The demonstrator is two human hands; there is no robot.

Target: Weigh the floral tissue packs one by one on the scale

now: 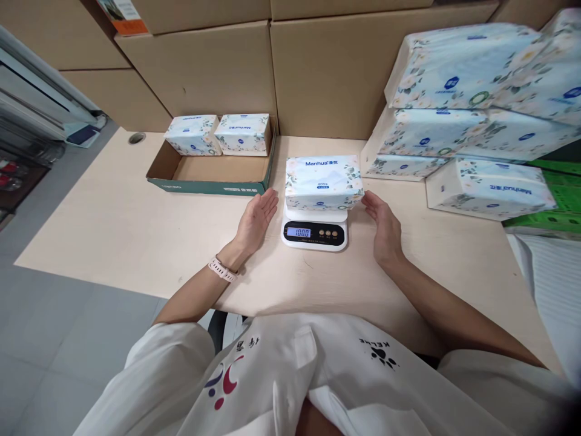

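Observation:
A floral tissue pack [323, 181] printed "Manhua" rests on a white digital scale [314, 233], whose lit display appears to read 100.0. To the left of the pack is my left hand [258, 221], palm turned inward, fingers stretched out and apart from the pack. My right hand [384, 227] is at the pack's right side, its fingers extended, with the fingertips very close to the corner; whether they touch it I cannot tell. Neither hand holds anything. Behind my left hand stands a shallow green-edged carton [209, 186] with two tissue packs [242, 134] along its back.
A stack of tissue packs [454, 72] rises at the right, with a single pack [492, 188] in front and green packages [563, 206] beside it. Large cardboard boxes [331, 72] wall off the back of the table [113, 224]. A round cable hole [137, 138] is at left.

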